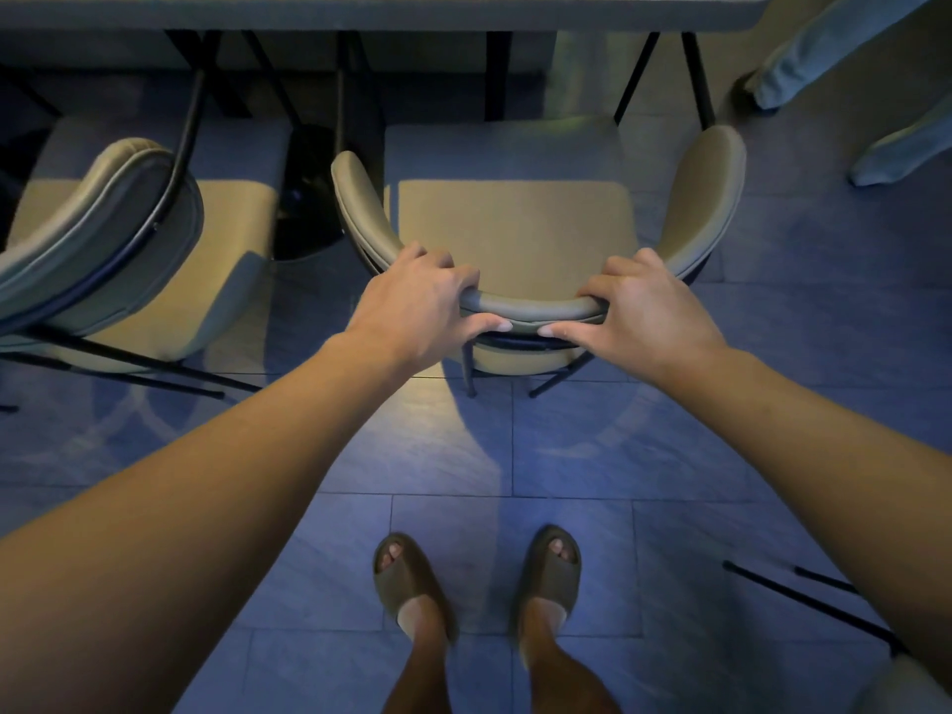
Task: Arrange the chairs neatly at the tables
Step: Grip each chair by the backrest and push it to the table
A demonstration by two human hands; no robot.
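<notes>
Both hands grip the curved backrest of the chair [515, 234] facing the table [381, 10]: left hand [422, 306] and right hand [644, 311] wrapped over its top rail. Its seat sits just short of the table edge; I judge a straight, even push inward comes next, matching the tilted neighbouring chair [139, 249] left of it

second chair [129, 239] close left, table [381, 10] ahead

Person, head view: both forearms bare, no sleeves visible. Left hand [417, 306] and right hand [644, 311] ungloved. Feet in olive-brown open-toe slide sandals [407, 579]; lower legs bare.
</notes>
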